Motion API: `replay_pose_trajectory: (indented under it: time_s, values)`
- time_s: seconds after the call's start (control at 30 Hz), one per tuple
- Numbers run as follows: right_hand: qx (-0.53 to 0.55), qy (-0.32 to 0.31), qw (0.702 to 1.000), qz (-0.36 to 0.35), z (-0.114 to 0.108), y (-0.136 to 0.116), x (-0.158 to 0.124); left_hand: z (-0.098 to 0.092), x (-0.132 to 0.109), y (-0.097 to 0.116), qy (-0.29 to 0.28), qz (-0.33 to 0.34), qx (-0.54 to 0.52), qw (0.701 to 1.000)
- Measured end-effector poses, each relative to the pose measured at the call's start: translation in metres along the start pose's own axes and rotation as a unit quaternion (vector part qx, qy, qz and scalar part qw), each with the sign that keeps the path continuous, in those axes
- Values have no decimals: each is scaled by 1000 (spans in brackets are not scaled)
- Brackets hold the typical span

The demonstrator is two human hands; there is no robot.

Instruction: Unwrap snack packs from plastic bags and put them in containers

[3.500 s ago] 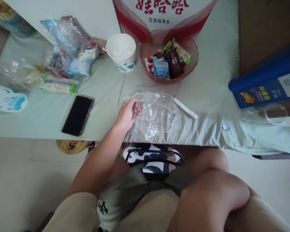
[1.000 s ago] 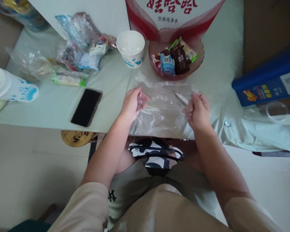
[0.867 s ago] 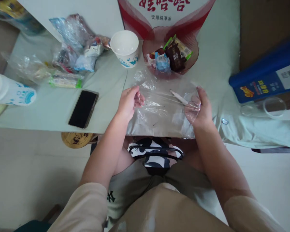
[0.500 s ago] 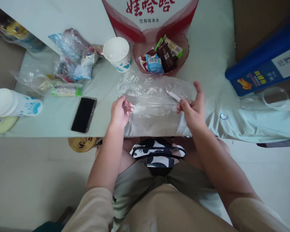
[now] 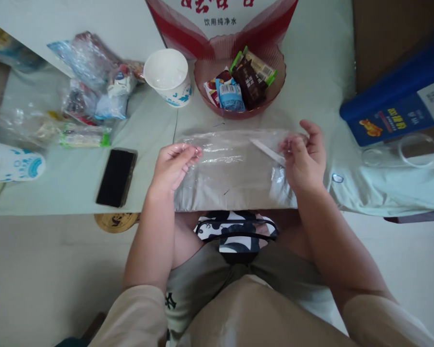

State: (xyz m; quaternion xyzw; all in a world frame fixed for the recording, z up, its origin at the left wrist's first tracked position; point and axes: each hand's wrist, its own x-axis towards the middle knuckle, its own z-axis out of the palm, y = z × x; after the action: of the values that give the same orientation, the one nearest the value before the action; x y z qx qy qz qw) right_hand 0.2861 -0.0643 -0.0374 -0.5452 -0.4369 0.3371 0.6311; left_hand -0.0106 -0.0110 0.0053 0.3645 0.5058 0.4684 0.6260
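Observation:
A clear plastic bag (image 5: 231,166) is stretched between my two hands just above the table's front part. My left hand (image 5: 175,166) pinches its left end between thumb and fingers. At the opposite end, my right hand (image 5: 305,156) grips the film, with the index finger raised. A narrow white strip (image 5: 268,151) slants from my right fingers across the bag; whether it is attached to the film I cannot tell. Beyond the bag stands a pink ribbed bowl (image 5: 217,108) holding several wrapped snacks (image 5: 251,84).
Left of the bowl stands a white paper cup (image 5: 168,79). Bagged snacks (image 5: 90,82), a phone (image 5: 116,177) and stacked paper cups (image 5: 18,161) lie farther left. On the right are a blue box (image 5: 390,111) and a clear plastic cup (image 5: 401,150). A red-and-white carton (image 5: 224,29) is behind.
My hands have moved farther apart, drawing the crumpled bag out flatter and tauter. The white strip now lies lower in the view, nearer my right fingers. The view has shifted slightly.

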Motion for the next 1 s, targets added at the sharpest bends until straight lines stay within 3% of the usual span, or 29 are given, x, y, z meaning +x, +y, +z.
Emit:
replay_pose_trajectory:
  time_s: [0.13, 0.33, 0.53, 0.67, 0.77, 0.9, 1.0]
  values:
    - [-72, -86, 993, -30, -1, 3, -5, -12, 11, -8, 54, 50, -34, 997]
    - [-133, -57, 989, 9, 0, -11, -11, -30, 28, -23, 122, 166, -15, 978]
    - [-80, -1, 997, 3, -3, -14, -6, -41, 26, -31, 57, 265, 132, 953]
    - [-146, 64, 986, -45, -11, -10, -5, -43, 22, -30, 42, 324, 234, 916]
    - [-199, 84, 974, -75, -15, -9, -4, -36, 18, -26, 25, 321, 195, 926]
    - [-184, 83, 971, -127, -15, -12, -5, -20, 10, -21, -34, 238, 40, 970]
    - [-163, 87, 972, -142, -12, -14, -6, -10, 9, -19, -29, 182, -10, 983]
